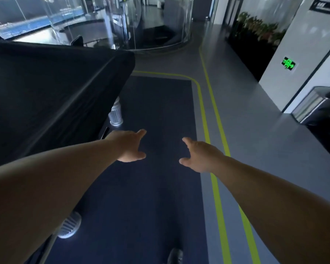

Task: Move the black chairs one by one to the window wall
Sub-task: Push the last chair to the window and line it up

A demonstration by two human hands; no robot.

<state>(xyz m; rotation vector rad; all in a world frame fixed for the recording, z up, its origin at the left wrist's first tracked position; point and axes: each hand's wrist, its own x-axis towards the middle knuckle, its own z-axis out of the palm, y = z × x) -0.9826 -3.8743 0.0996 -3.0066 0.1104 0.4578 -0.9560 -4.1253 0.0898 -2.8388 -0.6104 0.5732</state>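
Both arms are reaching forward over the dark blue carpet [151, 197]. The left hand [129, 147] and right hand [200, 156] are hovering apart with fingers spread, each grip released and grasping nothing. A bench [46, 92] draped in black cloth is sitting at left, just beside the left forearm, with a silver ribbed foot [115, 115] showing under its far corner. What looks like a black chair back [77, 41] is peeking above the bench's far edge, near the curved glass wall [156, 25] and well apart from both hands. Yellow-green lines [216, 187] are running along the grey floor at right. A shoe [174, 256] is showing at the near edge.
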